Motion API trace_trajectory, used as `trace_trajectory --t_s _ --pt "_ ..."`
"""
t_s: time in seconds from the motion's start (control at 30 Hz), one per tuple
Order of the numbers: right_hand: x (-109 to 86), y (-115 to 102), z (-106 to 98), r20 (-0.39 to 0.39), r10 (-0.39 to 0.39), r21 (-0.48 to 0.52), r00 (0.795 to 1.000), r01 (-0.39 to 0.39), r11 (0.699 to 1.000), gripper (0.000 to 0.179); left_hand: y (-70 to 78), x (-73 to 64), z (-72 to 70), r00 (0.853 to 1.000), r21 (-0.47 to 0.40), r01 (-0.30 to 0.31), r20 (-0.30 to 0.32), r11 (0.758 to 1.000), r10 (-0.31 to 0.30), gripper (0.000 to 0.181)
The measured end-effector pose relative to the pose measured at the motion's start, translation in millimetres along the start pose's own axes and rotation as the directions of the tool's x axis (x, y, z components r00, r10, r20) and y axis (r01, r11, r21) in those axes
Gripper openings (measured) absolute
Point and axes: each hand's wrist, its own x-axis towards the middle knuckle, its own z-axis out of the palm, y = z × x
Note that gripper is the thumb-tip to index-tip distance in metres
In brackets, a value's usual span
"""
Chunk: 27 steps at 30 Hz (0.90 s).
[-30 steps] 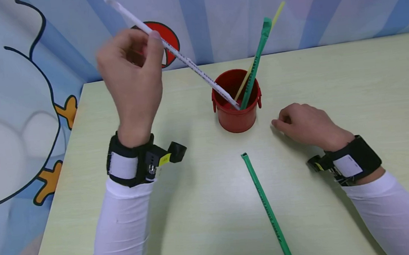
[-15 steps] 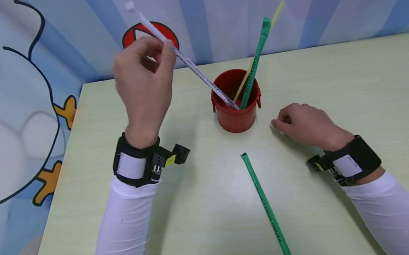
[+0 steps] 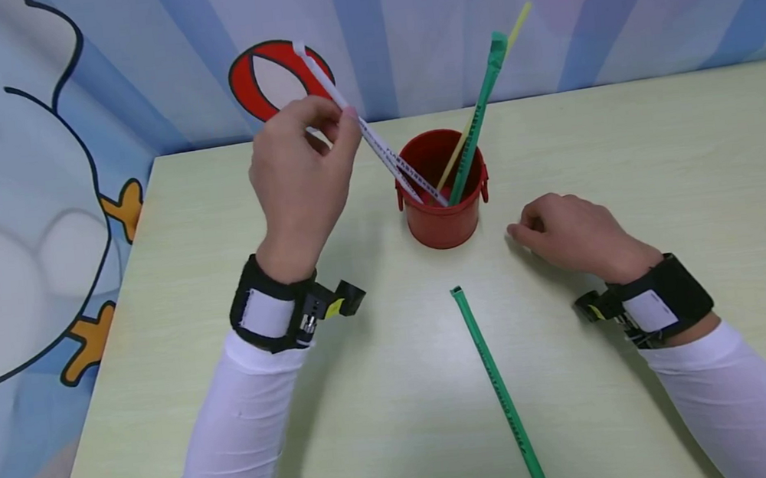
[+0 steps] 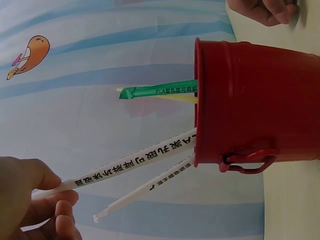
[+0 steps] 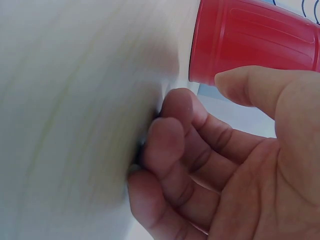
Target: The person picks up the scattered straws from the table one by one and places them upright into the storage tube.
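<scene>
With thumb and index finger, my left hand [image 3: 304, 173] pinches a white paper-wrapped straw [image 4: 135, 161] near its upper part. The straw slants down to the right, its lower end inside the mouth of a small red bucket [image 3: 444, 227]. A second white wrapped straw [image 4: 145, 189] leans out of the bucket beside it. Also standing in there are a green wrapped straw [image 3: 480, 116] and a thin yellow stick [image 3: 518, 23]. My right hand [image 3: 577, 236] rests on the table right of the bucket, fingers loosely curled and holding nothing; its palm [image 5: 255, 200] shows in the right wrist view.
Another green wrapped straw [image 3: 502, 393] lies on the pale wooden table [image 3: 387, 423], in front of the bucket and between the forearms. A cartoon-printed backdrop [image 3: 432, 34] rises behind the table and along its left side.
My left hand has moved right and downward, bringing the white straw's lower end into the bucket. The second white straw now shows apart from the held one. My right hand stays put.
</scene>
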Motion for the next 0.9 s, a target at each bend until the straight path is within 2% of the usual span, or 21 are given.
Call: trace_trajectory --t_s 0.3,0.47,0.7,0.9 --pt "0.8 0.7 0.0 0.006 0.008 0.001 1.000 -0.008 1.000 0.029 -4.5 -3.5 8.8 0.999 0.026 0.027 0.043 0.999 -0.028 0.028" --pt "1.4 1.3 0.6 0.004 0.007 0.000 1.000 -0.007 1.000 0.029 -7.5 -5.4 12.8 0.994 0.044 0.050 0.091 0.998 -0.054 0.029" --pt "1.0 1.1 1.0 -0.003 0.008 -0.005 1.000 -0.008 1.000 0.029 -10.7 -8.5 22.5 0.991 0.069 0.032 0.130 0.997 -0.041 0.027" --pt "0.4 0.0 1.2 -0.005 0.004 -0.009 1.000 -0.004 1.000 0.028 -11.5 -13.1 32.0 0.983 0.071 0.049 0.174 0.996 -0.061 0.026"
